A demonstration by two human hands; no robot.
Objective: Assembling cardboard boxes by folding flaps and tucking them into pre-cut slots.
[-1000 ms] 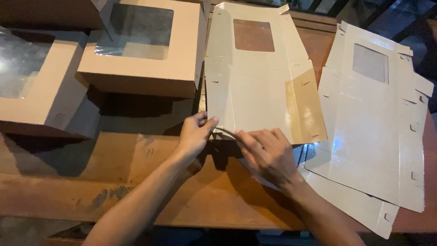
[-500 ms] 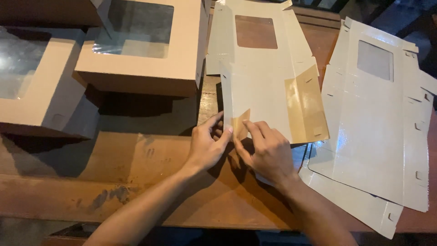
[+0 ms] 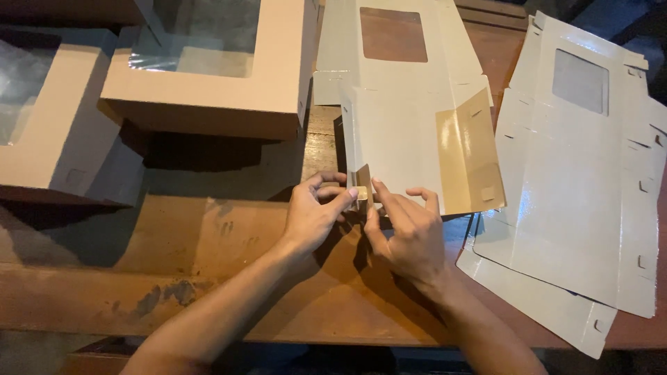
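A flat, unfolded white cardboard box blank [image 3: 399, 132] with a clear window lies on the wooden table [image 3: 208, 278] ahead of me. Its right side panel is folded up, brown inside showing. My left hand [image 3: 313, 215] and my right hand [image 3: 410, 232] meet at the blank's near left corner. Both pinch a small corner flap [image 3: 362, 186] that stands upright between the fingertips.
Two assembled tan window boxes stand at the back left, one [image 3: 208, 69] beside the blank and one [image 3: 48, 118] at the far left. A stack of flat white box blanks [image 3: 583, 187] lies to the right, overhanging the table's near edge.
Both hands have slid together along the blank's near edge and lifted the small corner flap upright. The blank's near side has risen slightly.
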